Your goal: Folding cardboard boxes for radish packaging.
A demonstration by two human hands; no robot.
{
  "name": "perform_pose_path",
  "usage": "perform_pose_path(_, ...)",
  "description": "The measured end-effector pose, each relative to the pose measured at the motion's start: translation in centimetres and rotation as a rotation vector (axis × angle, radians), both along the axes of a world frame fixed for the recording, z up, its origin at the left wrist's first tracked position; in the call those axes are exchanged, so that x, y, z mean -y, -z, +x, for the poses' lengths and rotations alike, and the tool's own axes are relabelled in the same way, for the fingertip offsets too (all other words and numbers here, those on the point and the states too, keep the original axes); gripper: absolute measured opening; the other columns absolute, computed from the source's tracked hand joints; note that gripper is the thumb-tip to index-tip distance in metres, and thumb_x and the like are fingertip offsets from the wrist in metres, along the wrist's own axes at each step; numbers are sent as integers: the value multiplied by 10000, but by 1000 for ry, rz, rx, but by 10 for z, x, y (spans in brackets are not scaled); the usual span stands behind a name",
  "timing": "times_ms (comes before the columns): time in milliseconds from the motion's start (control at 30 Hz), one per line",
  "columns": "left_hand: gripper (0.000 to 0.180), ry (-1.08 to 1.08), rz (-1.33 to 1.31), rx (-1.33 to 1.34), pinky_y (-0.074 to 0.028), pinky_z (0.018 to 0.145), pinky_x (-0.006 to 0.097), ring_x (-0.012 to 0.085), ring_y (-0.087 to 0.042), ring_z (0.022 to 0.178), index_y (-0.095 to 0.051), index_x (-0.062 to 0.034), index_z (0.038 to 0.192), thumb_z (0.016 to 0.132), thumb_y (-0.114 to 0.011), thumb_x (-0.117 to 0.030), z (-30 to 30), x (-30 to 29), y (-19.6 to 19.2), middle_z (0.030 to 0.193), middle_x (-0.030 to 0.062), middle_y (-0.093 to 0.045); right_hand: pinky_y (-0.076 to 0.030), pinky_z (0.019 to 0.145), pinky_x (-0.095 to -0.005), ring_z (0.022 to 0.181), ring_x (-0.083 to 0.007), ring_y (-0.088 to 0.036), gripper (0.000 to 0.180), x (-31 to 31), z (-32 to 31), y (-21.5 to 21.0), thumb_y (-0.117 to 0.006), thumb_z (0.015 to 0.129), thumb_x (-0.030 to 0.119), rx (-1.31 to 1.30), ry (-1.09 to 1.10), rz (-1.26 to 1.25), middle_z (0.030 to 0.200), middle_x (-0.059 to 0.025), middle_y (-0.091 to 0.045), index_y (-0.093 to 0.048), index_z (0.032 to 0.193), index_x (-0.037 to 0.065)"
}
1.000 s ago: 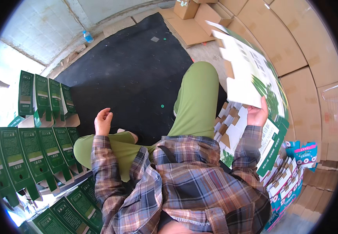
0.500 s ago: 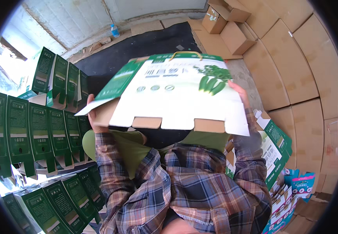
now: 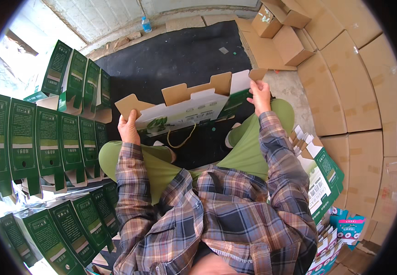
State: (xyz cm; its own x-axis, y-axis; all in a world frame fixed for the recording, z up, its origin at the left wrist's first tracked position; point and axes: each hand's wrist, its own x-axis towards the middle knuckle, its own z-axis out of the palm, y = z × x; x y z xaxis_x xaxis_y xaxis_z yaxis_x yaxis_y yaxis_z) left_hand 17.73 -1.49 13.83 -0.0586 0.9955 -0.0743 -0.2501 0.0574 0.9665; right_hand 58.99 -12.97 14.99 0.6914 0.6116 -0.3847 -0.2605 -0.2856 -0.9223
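Between my knees I hold a white and green cardboard gift box (image 3: pixel 203 107) with vegetable pictures and a yellow cord handle (image 3: pixel 182 141). The handle hangs on the side nearest me, and the box's brown-lined flaps stand up along its top edge. My left hand (image 3: pixel 129 128) grips the end flap at the box's left corner, thumb on top. At the far right corner my right hand (image 3: pixel 260 96) pinches the other end flap between thumb and fingers. The underside of the box is hidden from view.
Rows of standing green boxes (image 3: pixel 47 142) fill my left side. By my right knee lean flattened green and white boxes (image 3: pixel 322 178), with teal and pink packages (image 3: pixel 348 229) behind. Brown cartons (image 3: pixel 363 110) are stacked along the right. A black mat (image 3: pixel 162 59) covers the floor ahead.
The box has turned over: its flaps now point up and its handle hangs toward me. It has come lower, and both hands have shifted to its upper corners.
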Motion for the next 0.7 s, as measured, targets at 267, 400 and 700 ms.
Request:
perform_pose_path(267,294,238,23,-119,-460,832,270,138,-603,899,-637,-25,1067,778,-688,-21,-8,16,-19,996,49,-656,-294,1061,-429,1332,-432,-215,1143,-9,-54,-18,-823,628,332,967,-173,-40,1443,-321,-89,-73,1421,-6)
perform_pose_path(400,249,258,109,-222,-466,810,269,131,-600,883,-641,-30,1024,781,-687,-19,-6,23,-18,968,38,-650,-305,1059,-400,1330,-402,-246,976,-15,-52,-21,-713,684,133,834,-148,-127,1462,-275,-109,-91,1429,33)
perform_pose_path(700,256,-57,198,-95,-465,785,265,128,-594,885,-588,5,1072,931,-545,-204,-21,18,-16,1009,59,-622,-309,1049,-317,1252,-201,-404,735,1,-39,-13,-456,693,-92,444,-225,548,1381,-106,-384,-279,1399,10)
